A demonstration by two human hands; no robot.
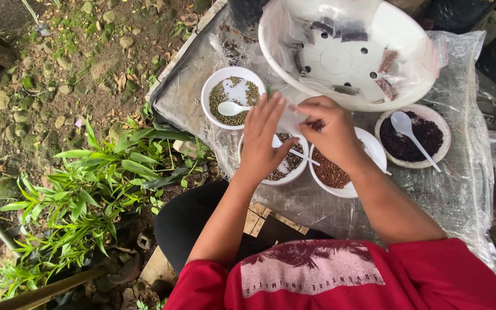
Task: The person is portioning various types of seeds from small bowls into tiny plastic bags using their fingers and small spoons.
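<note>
Over 2 round white bowls of brown seeds (pixel 331 172), both my hands meet: my left hand (pixel 262 140) spread flat, my right hand (pixel 331 129) pinching a small clear plastic packet (pixel 291 117) between them.

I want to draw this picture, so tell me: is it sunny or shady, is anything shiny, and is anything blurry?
In the head view the light is soft and even, with no hard shadows; the clear plastic sheet shows pale glare and wrinkles; the left hand and right hand look slightly soft at the fingertips; the bowls stay sharp; the edges bend a little.
</note>
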